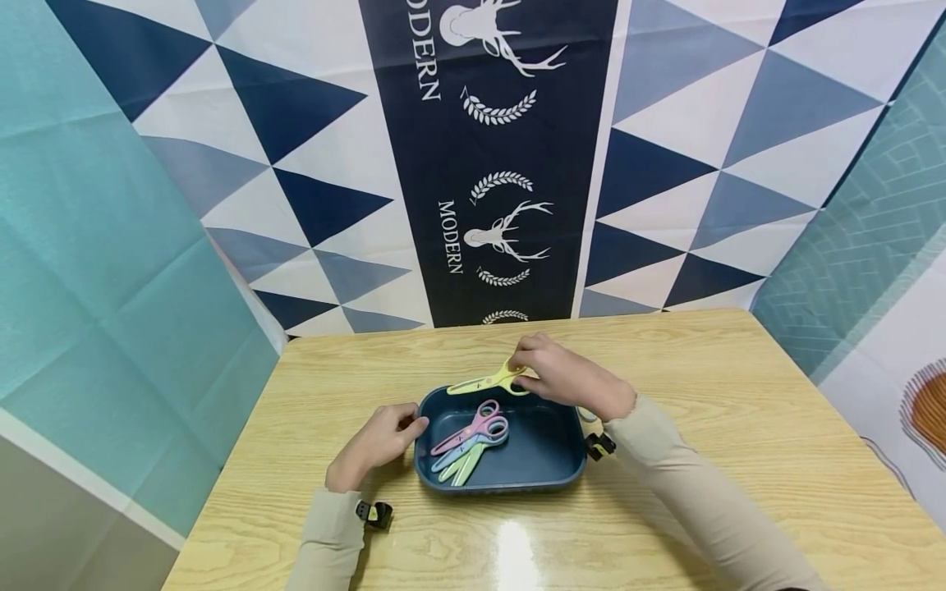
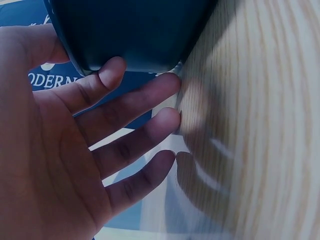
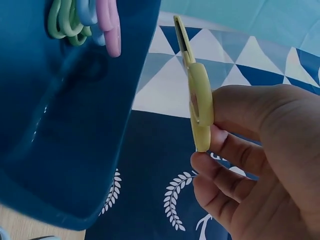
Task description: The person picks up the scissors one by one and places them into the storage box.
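In the head view, my right hand (image 1: 557, 373) pinches the handles of yellow scissors (image 1: 473, 384) over the far rim of a dark blue tray (image 1: 543, 455). The right wrist view shows the yellow scissors (image 3: 202, 95) edge-on between thumb and fingers, beside the tray wall. Pink scissors (image 1: 461, 437), blue scissors (image 1: 454, 455) and green scissors (image 1: 467, 466) overlap in the tray's left part. At its left end, my left hand (image 1: 380, 443) pinches the rim. From the left wrist, the thumb goes over the tray (image 2: 125, 30) edge; an index fingertip touches the outer wall.
A pale loop-shaped object (image 1: 587, 414) lies just right of the tray, partly hidden by my right wrist. The wooden table (image 1: 414, 550) meets a patterned cloth (image 1: 510, 164) behind. A round brown mat (image 1: 933, 414) is off the table at right.
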A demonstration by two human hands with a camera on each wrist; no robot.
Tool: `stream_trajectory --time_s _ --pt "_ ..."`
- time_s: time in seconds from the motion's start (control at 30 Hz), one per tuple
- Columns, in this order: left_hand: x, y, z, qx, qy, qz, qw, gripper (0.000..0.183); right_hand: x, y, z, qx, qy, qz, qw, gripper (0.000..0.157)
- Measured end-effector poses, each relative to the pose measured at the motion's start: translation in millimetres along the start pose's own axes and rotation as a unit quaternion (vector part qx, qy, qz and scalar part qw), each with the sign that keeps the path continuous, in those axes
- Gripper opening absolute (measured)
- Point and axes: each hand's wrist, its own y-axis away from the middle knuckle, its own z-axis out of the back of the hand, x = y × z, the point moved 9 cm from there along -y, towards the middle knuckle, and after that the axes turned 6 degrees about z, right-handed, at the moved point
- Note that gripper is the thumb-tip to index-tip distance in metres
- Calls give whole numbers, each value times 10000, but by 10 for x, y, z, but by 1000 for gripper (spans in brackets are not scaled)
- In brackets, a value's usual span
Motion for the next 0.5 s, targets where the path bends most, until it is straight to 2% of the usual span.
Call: stream_trajectory --time_s 0.5 --pt "11 -5 -19 -21 -64 43 10000 31 60 -59 -81 188 -69 -68 9998 9"
